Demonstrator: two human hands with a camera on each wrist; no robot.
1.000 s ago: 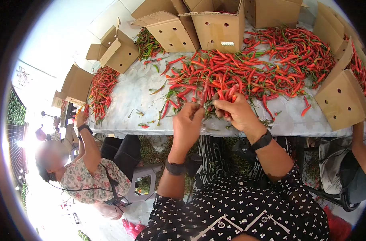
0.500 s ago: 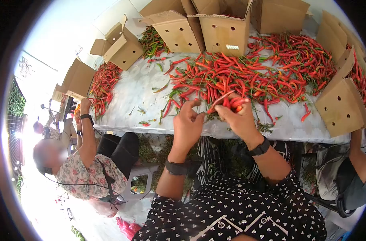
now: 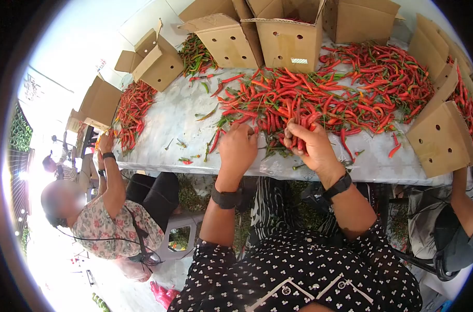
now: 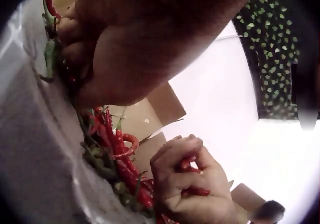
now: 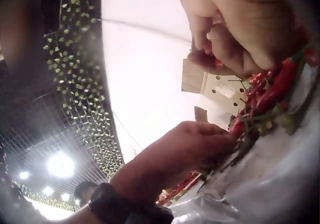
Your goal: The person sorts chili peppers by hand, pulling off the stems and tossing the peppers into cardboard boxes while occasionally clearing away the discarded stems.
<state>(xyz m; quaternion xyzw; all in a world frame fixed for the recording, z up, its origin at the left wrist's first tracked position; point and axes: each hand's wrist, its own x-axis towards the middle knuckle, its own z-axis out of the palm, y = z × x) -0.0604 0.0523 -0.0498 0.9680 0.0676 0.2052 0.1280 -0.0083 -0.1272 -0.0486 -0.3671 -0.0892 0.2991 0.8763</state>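
Observation:
My right hand (image 3: 318, 150) grips several red chilies (image 4: 196, 191) in its curled fingers, just above the near edge of a big chili pile (image 3: 345, 104). In the left wrist view, red pieces show between the fingers of that hand. My left hand (image 3: 238, 155) is to its left, knuckles up, with its fingertips down at the pile's near edge. Seen from the right wrist, the left hand (image 5: 182, 146) reaches in at the table top beside chilies and green stems. Its fingers are curled, and I cannot tell whether they pinch a chili.
Open cardboard boxes (image 3: 291, 44) line the back of the table (image 3: 158, 130), and another box (image 3: 442, 140) stands at right. Loose stems and chili bits (image 3: 185, 160) lie left of my hands. A seated person (image 3: 117, 223) works at the left; another person's arm (image 3: 462, 197) shows at right.
Half a second ago my hands met at a chili held out from the right hand. Now they are apart, the left hand turned down toward the pile. The right hand still holds its chilies.

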